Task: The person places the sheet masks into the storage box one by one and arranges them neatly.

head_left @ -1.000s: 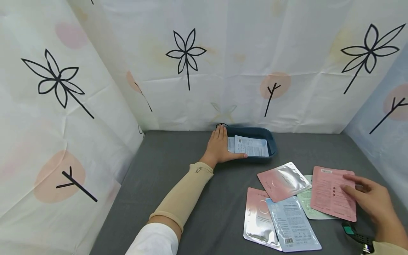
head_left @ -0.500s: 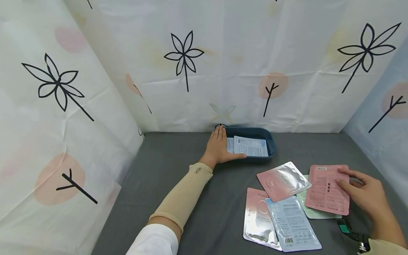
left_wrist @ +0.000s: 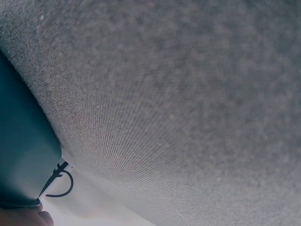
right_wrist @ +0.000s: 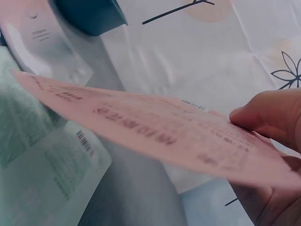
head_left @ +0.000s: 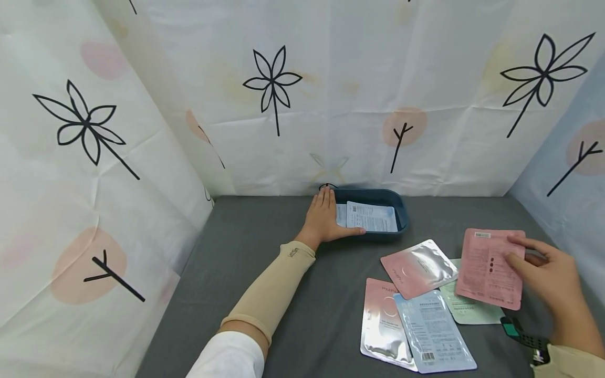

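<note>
My right hand pinches a pink face mask packet by its right edge, thumb on top. In the right wrist view the packet tilts above a green packet. My left hand rests over the left end of a dark blue tray, with straight fingers and the thumb along its front rim. Light blue packets lie inside the tray. The left wrist view shows the tray's outer wall and a bit of fingers.
Nearer me on the grey table lie a pink-silver packet, another pink-silver packet, a blue packet and the green packet, partly overlapping. Patterned white cloth walls enclose the table's back and sides.
My right hand first shifted left with the pink packet, then moved it up and slightly right, uncovering more of the green packet. The left hand and tray stay in place.
</note>
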